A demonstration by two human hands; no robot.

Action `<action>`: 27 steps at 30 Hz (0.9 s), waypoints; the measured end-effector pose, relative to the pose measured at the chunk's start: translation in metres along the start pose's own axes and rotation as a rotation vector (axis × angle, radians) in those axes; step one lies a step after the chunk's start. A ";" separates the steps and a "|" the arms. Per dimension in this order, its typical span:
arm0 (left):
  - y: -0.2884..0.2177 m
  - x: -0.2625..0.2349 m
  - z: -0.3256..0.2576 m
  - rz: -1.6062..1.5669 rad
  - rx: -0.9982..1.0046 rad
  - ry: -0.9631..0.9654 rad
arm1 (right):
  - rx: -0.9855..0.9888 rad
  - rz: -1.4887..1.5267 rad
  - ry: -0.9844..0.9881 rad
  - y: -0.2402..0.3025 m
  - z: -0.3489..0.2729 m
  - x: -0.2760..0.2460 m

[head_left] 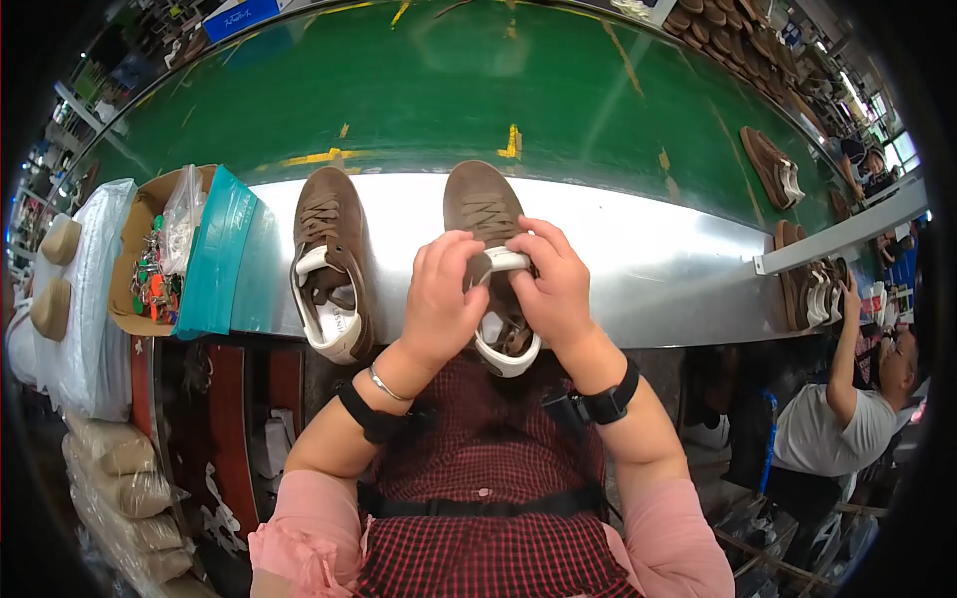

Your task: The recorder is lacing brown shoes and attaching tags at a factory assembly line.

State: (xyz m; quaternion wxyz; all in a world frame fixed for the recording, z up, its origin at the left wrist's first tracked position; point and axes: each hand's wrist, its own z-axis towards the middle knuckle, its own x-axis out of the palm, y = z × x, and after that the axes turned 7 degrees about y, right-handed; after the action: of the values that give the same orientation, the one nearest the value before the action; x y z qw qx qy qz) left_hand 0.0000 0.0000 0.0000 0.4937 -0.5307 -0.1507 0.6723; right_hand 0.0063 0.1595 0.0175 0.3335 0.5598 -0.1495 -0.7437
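Note:
A brown suede sneaker (481,189) with brown laces and a white lining stands on the metal worktop in front of me, toe pointing away. My left hand (439,299) has its fingers curled around the left side of the opening, by the tongue. On the other side, my right hand (553,284) pinches the pale tongue edge with bent fingers. Part of the shoe's middle is hidden behind both hands. To the left, a matching sneaker (321,204) rests untouched, toe away, with dark material inside its opening.
A teal and brown box (221,264) with small colourful parts and a plastic bag stands at the left. Beyond the metal worktop (638,239) runs a green belt (419,90). A metal bar (847,224), several shoes (795,284) and a co-worker (832,429) are at the right.

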 end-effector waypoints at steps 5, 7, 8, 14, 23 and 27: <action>0.013 -0.021 0.016 0.056 0.077 -0.005 | -0.035 0.241 -0.230 0.003 0.018 0.014; 0.011 -0.033 0.012 0.051 0.061 0.019 | -0.024 0.230 -0.120 0.004 0.021 0.007; 0.002 -0.039 0.007 0.027 0.046 0.007 | -0.027 0.207 -0.014 0.003 0.024 0.000; -0.042 -0.029 -0.002 -0.027 0.040 0.440 | -0.005 0.080 0.359 0.003 0.050 -0.030; -0.023 -0.006 0.036 0.456 0.108 0.667 | -0.004 0.082 0.314 0.005 0.047 -0.026; -0.032 -0.011 0.039 0.431 -0.134 0.820 | 0.000 0.162 0.259 0.000 0.036 -0.023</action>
State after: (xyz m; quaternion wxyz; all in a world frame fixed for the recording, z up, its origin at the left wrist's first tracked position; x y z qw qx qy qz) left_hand -0.0184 0.0187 0.0447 0.3263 -0.8026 0.1275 0.4828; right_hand -0.0242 0.1694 0.0462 0.4088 0.6370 -0.1500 -0.6361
